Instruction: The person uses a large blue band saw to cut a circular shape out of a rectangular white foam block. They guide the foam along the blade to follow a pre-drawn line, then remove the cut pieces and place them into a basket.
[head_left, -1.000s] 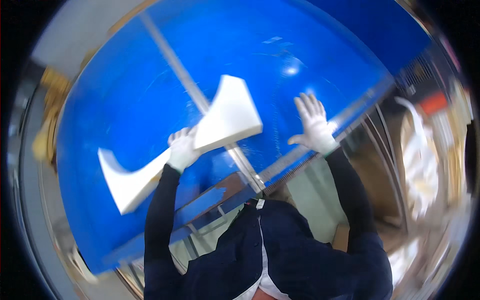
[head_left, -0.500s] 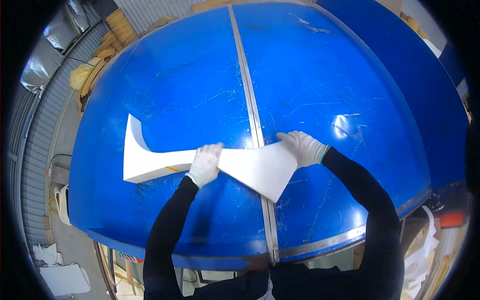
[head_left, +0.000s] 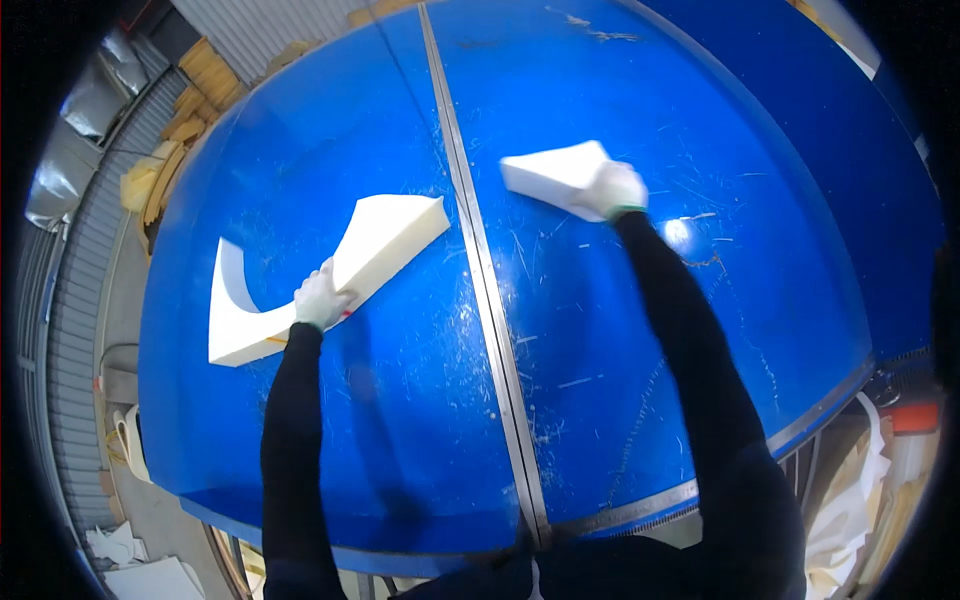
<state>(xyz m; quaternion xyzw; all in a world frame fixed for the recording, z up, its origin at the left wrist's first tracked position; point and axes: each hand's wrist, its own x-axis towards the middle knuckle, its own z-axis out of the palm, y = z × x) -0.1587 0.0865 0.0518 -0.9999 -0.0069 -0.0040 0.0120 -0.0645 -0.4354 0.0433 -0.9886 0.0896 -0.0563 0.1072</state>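
Observation:
A thick white foam piece (head_left: 385, 235) lies on the left half of the blue table, its far end flared and its near left end a curved upright horn. My left hand (head_left: 322, 297), in a white glove, is closed round its narrow middle. Small orange and red marks show on its side edge near that hand. Across the metal strip, my right hand (head_left: 615, 190), also gloved and smeared by motion, is closed on a smaller white foam block (head_left: 553, 170). Whether that block touches the table cannot be made out.
The blue tabletop (head_left: 420, 450) is scratched, and a metal strip (head_left: 478, 260) splits it front to back. Stacked tan sheets (head_left: 210, 75) stand beyond the far left edge. White offcuts (head_left: 150, 580) lie on the floor at the lower left; white and tan sheets (head_left: 850, 500) stand at the right.
A smaller foam block is now apart in my right hand, which has moved away from me. My left hand has shifted left, and its foam piece has swung with the flared end away from me.

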